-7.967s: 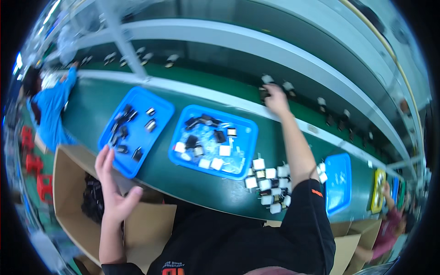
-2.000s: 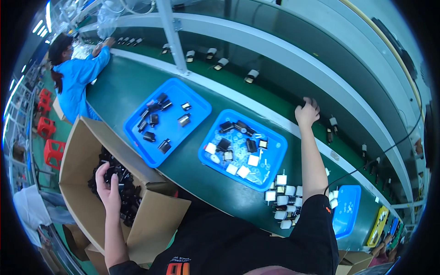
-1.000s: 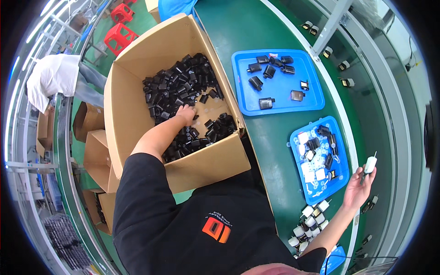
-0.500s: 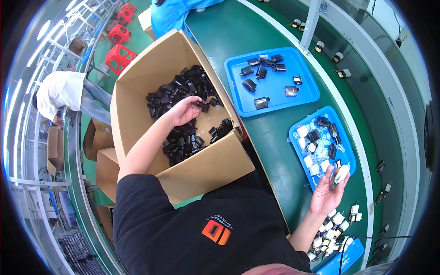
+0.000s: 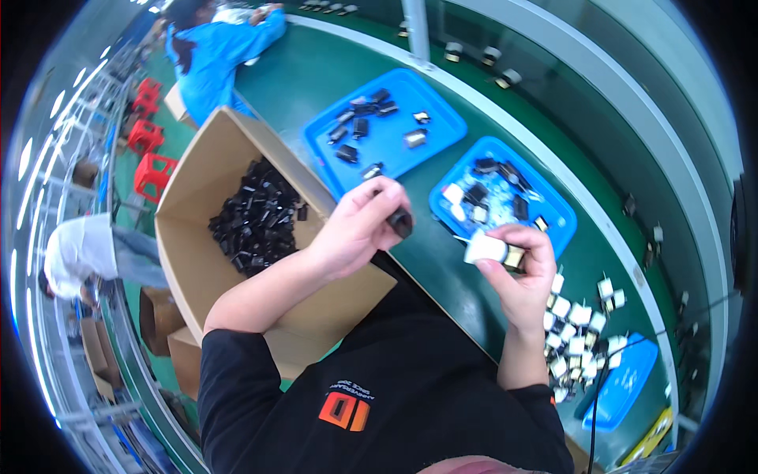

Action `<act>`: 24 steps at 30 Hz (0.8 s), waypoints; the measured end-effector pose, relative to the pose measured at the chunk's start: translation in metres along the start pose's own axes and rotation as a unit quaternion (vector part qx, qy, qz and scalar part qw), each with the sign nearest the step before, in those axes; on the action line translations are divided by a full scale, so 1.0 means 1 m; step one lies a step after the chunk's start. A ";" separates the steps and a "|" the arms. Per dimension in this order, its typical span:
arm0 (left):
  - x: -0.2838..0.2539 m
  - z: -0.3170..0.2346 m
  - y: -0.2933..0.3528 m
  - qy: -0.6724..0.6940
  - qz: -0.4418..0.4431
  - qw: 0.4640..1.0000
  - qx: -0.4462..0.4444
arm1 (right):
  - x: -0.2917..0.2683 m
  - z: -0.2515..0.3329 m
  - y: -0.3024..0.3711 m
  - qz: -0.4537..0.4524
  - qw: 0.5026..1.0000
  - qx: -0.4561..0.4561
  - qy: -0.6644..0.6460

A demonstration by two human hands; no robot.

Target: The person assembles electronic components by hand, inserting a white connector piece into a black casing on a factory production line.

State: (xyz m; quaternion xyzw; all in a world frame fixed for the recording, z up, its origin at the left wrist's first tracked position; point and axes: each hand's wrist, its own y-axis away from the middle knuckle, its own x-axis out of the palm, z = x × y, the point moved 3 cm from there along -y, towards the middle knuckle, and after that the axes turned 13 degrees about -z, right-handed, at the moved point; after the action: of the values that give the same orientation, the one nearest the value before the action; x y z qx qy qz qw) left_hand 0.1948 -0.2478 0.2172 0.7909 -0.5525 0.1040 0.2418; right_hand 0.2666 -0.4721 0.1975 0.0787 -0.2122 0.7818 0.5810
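Note:
My left hand (image 5: 359, 225) is raised over the corner of an open cardboard box (image 5: 197, 261) and pinches a small black part (image 5: 401, 223) between its fingers. My right hand (image 5: 517, 272) holds a small white block with a brass-coloured end (image 5: 493, 250) close to that part, above the green table (image 5: 316, 79). The box holds a heap of black parts (image 5: 257, 217). Two blue trays lie beyond my hands: the left tray (image 5: 442, 118) with a few dark parts, the right tray (image 5: 553, 205) with mixed black and white parts.
A group of white blocks (image 5: 576, 332) stands on the table right of my right arm, beside another blue tray (image 5: 628, 383). A person in a blue coat (image 5: 213, 47) leans on the table far left. Red stools (image 5: 150, 158) and more cartons (image 5: 162, 316) stand on the floor.
My left hand has come up out of the box with a black part. My right hand has moved in toward it with the white block. The view has swung back toward the table.

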 end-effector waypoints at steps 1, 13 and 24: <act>0.016 0.005 -0.004 -0.022 0.020 0.999 -0.030 | -0.001 0.007 -0.001 -0.001 1.000 -0.010 0.025; 0.056 0.050 -0.016 -0.263 0.113 0.956 0.064 | -0.026 0.011 0.004 -0.077 0.986 0.004 0.150; 0.050 0.046 -0.019 -0.265 0.138 0.954 -0.004 | -0.031 -0.005 0.002 0.001 0.994 0.027 0.110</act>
State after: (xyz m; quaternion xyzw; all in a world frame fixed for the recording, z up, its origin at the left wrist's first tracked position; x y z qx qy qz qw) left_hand 0.2257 -0.3068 0.1942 0.7052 -0.7007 -0.0794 0.0730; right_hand 0.2749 -0.4975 0.1812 0.0079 -0.1260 0.7917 0.5977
